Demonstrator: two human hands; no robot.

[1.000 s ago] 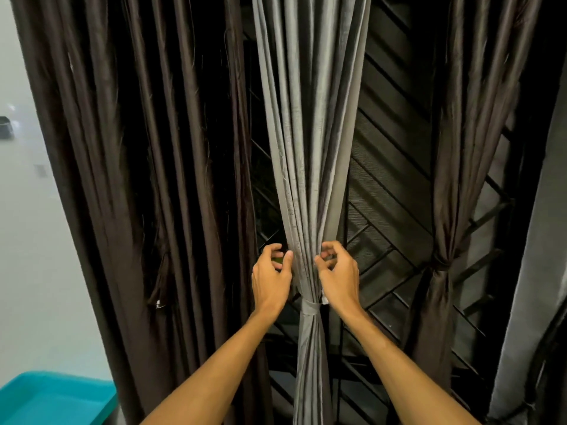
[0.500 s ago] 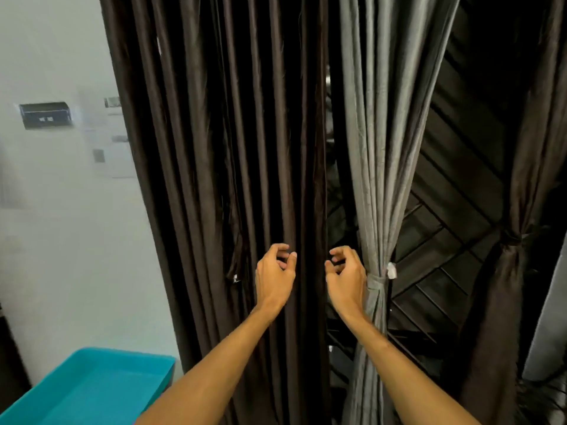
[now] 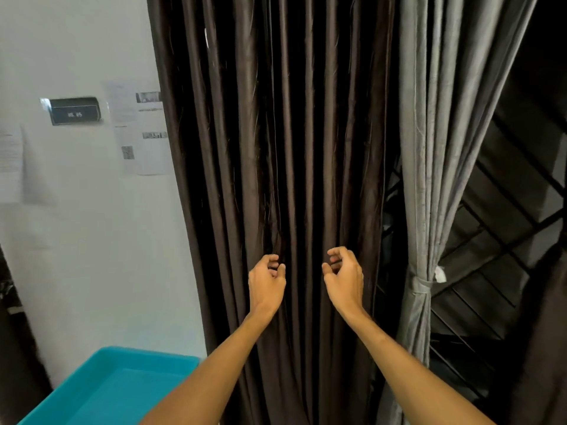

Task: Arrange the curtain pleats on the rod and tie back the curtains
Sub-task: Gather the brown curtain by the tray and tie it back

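Note:
A dark brown curtain (image 3: 306, 133) hangs loose in long pleats straight ahead. My left hand (image 3: 266, 283) and my right hand (image 3: 343, 279) are raised side by side just in front of its folds, about a hand's width apart. Both have fingers curled toward the thumb, and I see no fabric held in either. To the right hangs a grey curtain (image 3: 441, 148), gathered and bound by a grey tie-back (image 3: 421, 285) with a small white tag. The rod is out of view above.
A white wall (image 3: 92, 240) with taped papers and a small dark display is on the left. A teal tray (image 3: 122, 384) sits at lower left. Dark slanted bars (image 3: 497, 240) stand behind the grey curtain on the right.
My hands let go of the grey curtain above its tie-back. The view swung left, and both hands now sit in front of the brown curtain with the grey one off to the right.

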